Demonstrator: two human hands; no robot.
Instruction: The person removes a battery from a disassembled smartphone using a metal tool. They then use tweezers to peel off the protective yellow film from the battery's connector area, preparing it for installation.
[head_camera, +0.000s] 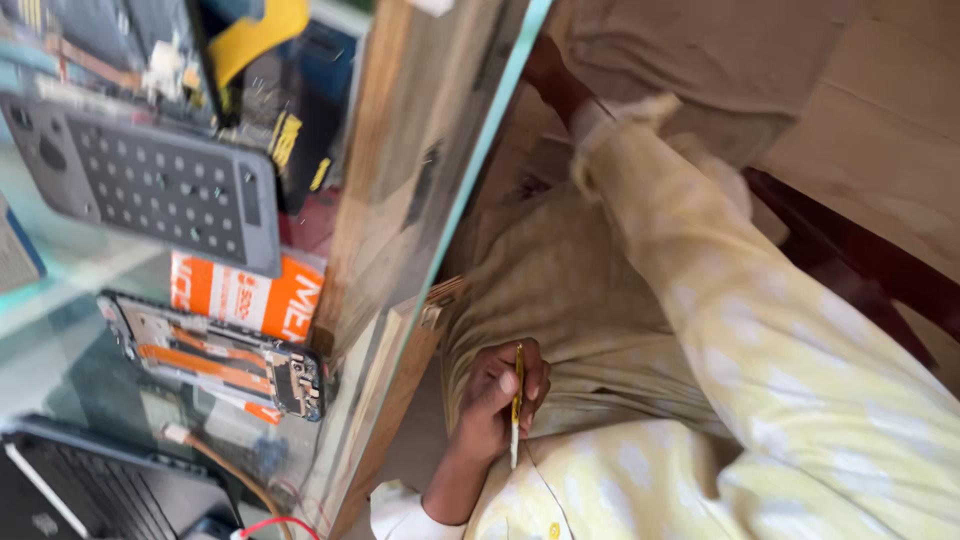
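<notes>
My left hand (490, 400) rests on my beige lap (590, 290), just below the table's edge. Its fingers are curled round a thin yellow hand tool (517, 405) whose pale tip points toward my body. My right arm's yellow-and-white patterned sleeve (760, 330) stretches across the lap to a cuff (600, 130) at the upper middle. The right hand itself is hidden there. On the glass table top (60, 290) lies an opened phone (215, 360) with orange ribbon cable across its inside.
A grey perforated panel (150, 185) lies at the table's far side, with an orange packet (250, 295) between it and the phone. A dark laptop (90, 490) and red and brown wires (250, 490) sit at the lower left. The table's wooden edge (390, 200) runs diagonally.
</notes>
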